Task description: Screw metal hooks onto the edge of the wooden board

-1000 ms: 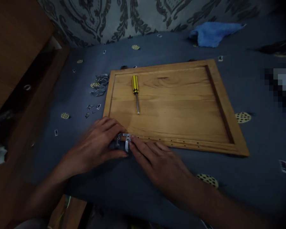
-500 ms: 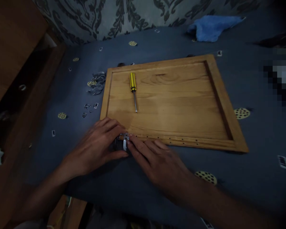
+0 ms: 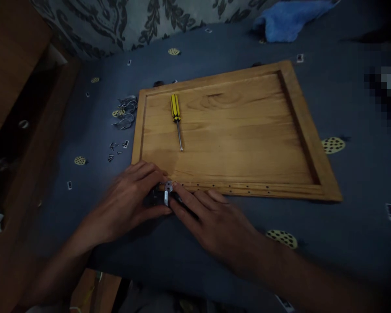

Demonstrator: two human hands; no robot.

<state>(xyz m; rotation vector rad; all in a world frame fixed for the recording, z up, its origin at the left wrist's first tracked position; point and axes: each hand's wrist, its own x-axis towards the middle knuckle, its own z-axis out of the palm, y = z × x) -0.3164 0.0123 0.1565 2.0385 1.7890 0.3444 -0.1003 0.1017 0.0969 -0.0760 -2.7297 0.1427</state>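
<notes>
A wooden panel (image 3: 247, 143) with a raised frame lies flat, a row of small dark holes along its near edge. At that edge, toward its left end, a shiny metal hook (image 3: 166, 198) with a holed plate rests against the wood. My left hand (image 3: 125, 202) curls around the hook's left side, thumb below and fingers on the frame. From the right, my right hand (image 3: 215, 221) presses the hook's plate with its index finger, the other fingers bent near the edge. Fingers cover part of the hook. A yellow-and-black screwdriver (image 3: 175, 108) lies on the panel.
Several curved metal hooks (image 3: 125, 115) and several small screws (image 3: 111, 150) lie left of the panel on the dark patterned cloth (image 3: 94, 126). A blue cloth (image 3: 283, 21) sits at the back right. Wooden furniture (image 3: 22, 52) stands along the left.
The whole view has shifted slightly, with the panel and hands appearing a little farther left. Both hands keep their places at the hook with little visible movement.
</notes>
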